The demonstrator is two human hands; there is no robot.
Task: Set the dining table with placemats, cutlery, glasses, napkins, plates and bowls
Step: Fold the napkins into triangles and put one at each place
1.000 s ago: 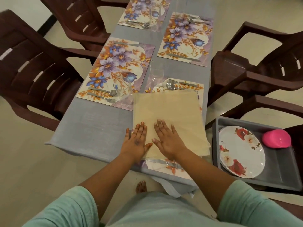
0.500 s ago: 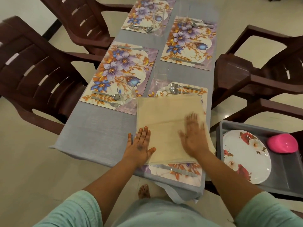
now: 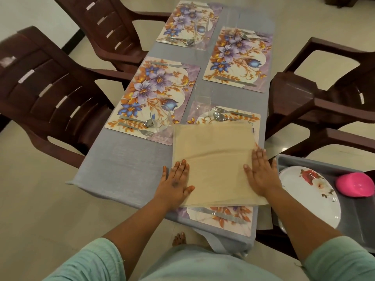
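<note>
Beige square cloth napkin [image 3: 213, 159]: flat on near-right floral placemat [image 3: 223, 217] | left hand [image 3: 174, 185]: fingers straight, pressing napkin's left edge | right hand [image 3: 261, 173]: fingers straight, pressing right edge.

left hand [image 3: 176, 184] flat, fingers straight, right hand [image 3: 261, 173] flat

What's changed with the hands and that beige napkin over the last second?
The right hand has swept from beside the left hand out to the right edge of the beige napkin, smoothing it flat. Both hands lie open on the cloth; nothing was gripped or released. The left hand stayed pressing the near left edge, and the napkin still covers the nearest placemat. The plate and pink bowl remain in the grey tray.
</note>
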